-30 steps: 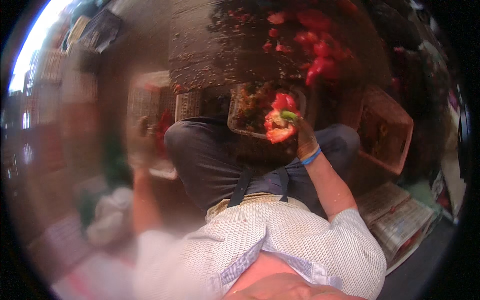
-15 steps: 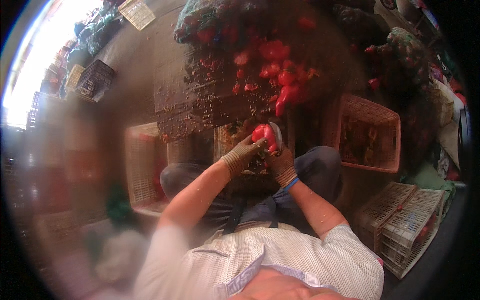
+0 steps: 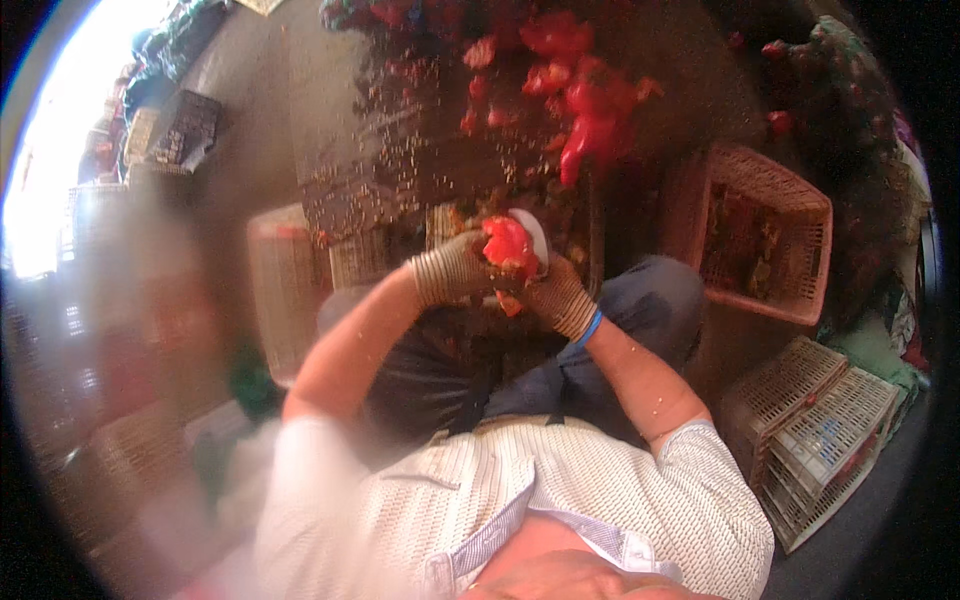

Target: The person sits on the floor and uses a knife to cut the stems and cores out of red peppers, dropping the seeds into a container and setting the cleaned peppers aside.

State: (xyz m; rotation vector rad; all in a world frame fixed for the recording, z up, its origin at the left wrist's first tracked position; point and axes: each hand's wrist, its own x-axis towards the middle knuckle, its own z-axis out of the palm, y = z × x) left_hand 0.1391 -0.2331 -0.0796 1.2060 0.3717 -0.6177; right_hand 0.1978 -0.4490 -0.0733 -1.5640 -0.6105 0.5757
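One left hand (image 3: 470,265): I pinch one red bell pepper (image 3: 508,243), my twelve o'clock.
One right hand (image 3: 551,292): closed round one curved knife (image 3: 534,240).
Pepper pile (image 3: 592,98): farther at twelve, overlapping, uncountable.
One pinkish crate (image 3: 772,190): half past one.
In the way: right hand, hiding the knife's handle.

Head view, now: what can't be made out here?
All in the head view:
- Any handle on the curved blade: hidden by the right hand.
- Left hand: fingertips lost in dark blur around the red pepper.
- Pale crate at the top: cut off by the picture's edge.
- Far-left stacks: smeared by haze.
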